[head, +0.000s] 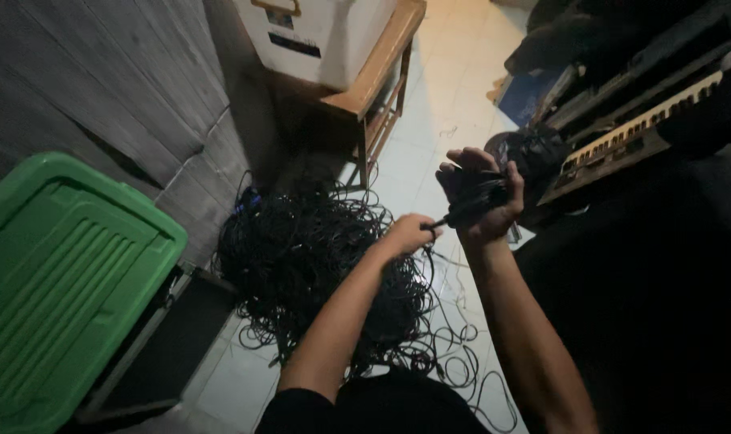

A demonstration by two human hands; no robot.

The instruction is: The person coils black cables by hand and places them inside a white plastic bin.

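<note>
Tiled floor [430,128] — cable heap [317,265], green bin [68,281]

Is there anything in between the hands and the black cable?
Nothing visible. The right hand already grips a wound bundle of black cable, and the left hand pinches the strand leading into it. The big tangled cable pile lies on the floor below.

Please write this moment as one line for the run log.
right hand: shut on cable bundle | left hand: pinching cable strand | below: tangled cable pile on floor
</note>
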